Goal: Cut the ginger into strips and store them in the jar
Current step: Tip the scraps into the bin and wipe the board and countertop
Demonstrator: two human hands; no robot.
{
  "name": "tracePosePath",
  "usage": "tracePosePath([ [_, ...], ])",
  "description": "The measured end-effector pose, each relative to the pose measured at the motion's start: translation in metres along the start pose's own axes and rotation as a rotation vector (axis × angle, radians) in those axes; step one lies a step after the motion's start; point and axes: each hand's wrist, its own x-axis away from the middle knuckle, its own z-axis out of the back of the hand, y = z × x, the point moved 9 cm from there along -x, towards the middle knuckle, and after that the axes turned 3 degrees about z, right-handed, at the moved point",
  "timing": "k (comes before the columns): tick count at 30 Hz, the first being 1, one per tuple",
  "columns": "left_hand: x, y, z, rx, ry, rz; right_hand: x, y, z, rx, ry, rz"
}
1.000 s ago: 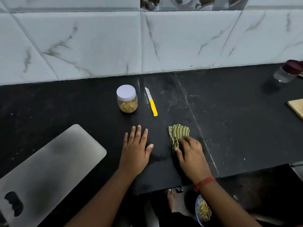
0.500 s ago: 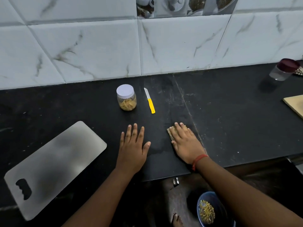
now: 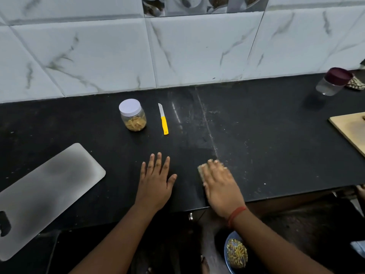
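A clear jar (image 3: pixel 134 116) with a white lid stands on the black counter (image 3: pixel 256 139) and holds ginger strips. A knife with a yellow handle (image 3: pixel 163 121) lies just right of it, blade pointing to the wall. My left hand (image 3: pixel 156 180) rests flat on the counter with fingers spread. My right hand (image 3: pixel 219 182) presses flat on a green striped cloth (image 3: pixel 201 171) near the counter's front edge; only the cloth's left edge shows.
A steel cutting board (image 3: pixel 43 196) lies at the left front. A wooden board (image 3: pixel 351 129) and a jar with a maroon lid (image 3: pixel 333 81) sit at the right. Below the counter edge a blue bowl (image 3: pixel 235 254) holds peel scraps.
My right hand went from bunching the cloth to pressing it flat and has slid it slightly along the counter. The left hand has stayed flat in place.
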Motion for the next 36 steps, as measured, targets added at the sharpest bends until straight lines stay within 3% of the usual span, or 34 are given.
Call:
tracePosePath([
  [2,-0.003,0.007,-0.003,0.004,0.002,0.005,-0.005,0.012,0.002,-0.044,0.016,-0.114],
  [5,-0.006,0.011,-0.008,-0.016,-0.020,0.027,-0.011,-0.024,-0.004,-0.008,-0.015,0.221],
  [6,-0.008,0.010,-0.008,-0.023,-0.022,0.034,-0.020,-0.012,-0.003,-0.001,-0.009,0.183],
  [8,-0.012,0.013,-0.007,-0.018,-0.008,0.042,-0.037,0.026,0.005,-0.042,0.031,-0.085],
  [9,-0.013,0.015,-0.006,-0.019,-0.001,0.044,-0.044,0.027,0.003,-0.046,0.035,-0.097],
  [12,-0.014,0.015,-0.010,-0.051,-0.018,0.040,-0.057,-0.013,-0.011,0.013,-0.019,0.333],
  [13,-0.016,0.015,-0.010,-0.049,-0.018,0.043,-0.070,-0.002,-0.009,0.007,-0.017,0.307],
  [16,-0.027,0.018,-0.008,-0.034,-0.005,0.038,-0.102,0.050,-0.001,-0.064,0.031,-0.134],
  [19,-0.041,0.019,-0.008,-0.028,-0.012,0.004,-0.115,0.008,-0.012,-0.024,-0.002,0.199],
  [20,-0.046,0.017,-0.008,-0.033,-0.023,0.000,-0.121,0.011,-0.011,-0.033,-0.002,0.224],
  [23,-0.058,0.015,-0.009,-0.038,-0.037,0.003,-0.144,0.049,-0.004,-0.070,0.052,-0.164],
  [27,-0.073,0.012,-0.007,-0.033,-0.016,-0.044,-0.166,0.010,-0.013,-0.031,0.004,0.186],
  [30,-0.083,0.005,-0.009,-0.034,-0.025,-0.042,-0.185,0.052,-0.005,-0.059,0.042,-0.186],
  [31,-0.085,0.004,-0.009,-0.035,-0.026,-0.041,-0.189,0.040,-0.007,-0.041,0.048,-0.153],
  [33,-0.089,0.001,-0.010,-0.039,-0.026,-0.049,-0.194,0.002,-0.014,-0.009,0.022,0.145],
  [34,-0.091,-0.001,-0.011,-0.046,-0.032,-0.055,-0.198,0.004,-0.014,-0.014,0.019,0.196],
  [36,-0.094,-0.003,-0.012,-0.056,-0.041,-0.052,-0.202,0.042,-0.007,-0.062,0.057,-0.076],
])
